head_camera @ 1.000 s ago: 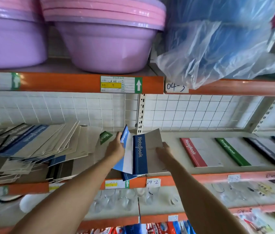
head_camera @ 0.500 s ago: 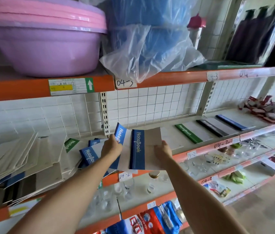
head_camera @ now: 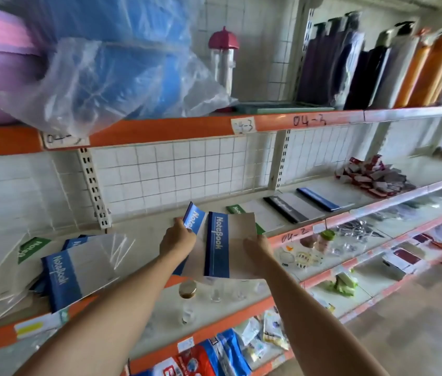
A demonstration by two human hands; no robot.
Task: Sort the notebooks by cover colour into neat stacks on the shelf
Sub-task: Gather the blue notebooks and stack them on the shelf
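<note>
The two blue notebooks (head_camera: 215,245), clamped in the left hand (head_camera: 177,237) and right hand (head_camera: 257,246), have been carried rightward along the shelf (head_camera: 143,234), nearer the blue stack (head_camera: 319,198) beyond the green stack (head_camera: 244,213).

two hands (head_camera: 177,237), two held blue notebooks (head_camera: 217,245)

The view has been swung to the right, so the purple basins are cut off at 9 o'clock. The two blue notebooks (head_camera: 215,244), gripped by the left hand (head_camera: 177,237) and right hand (head_camera: 257,246), have been carried rightward, toward 2 o'clock, and are now held overlapping the green notebook (head_camera: 237,211).
</note>
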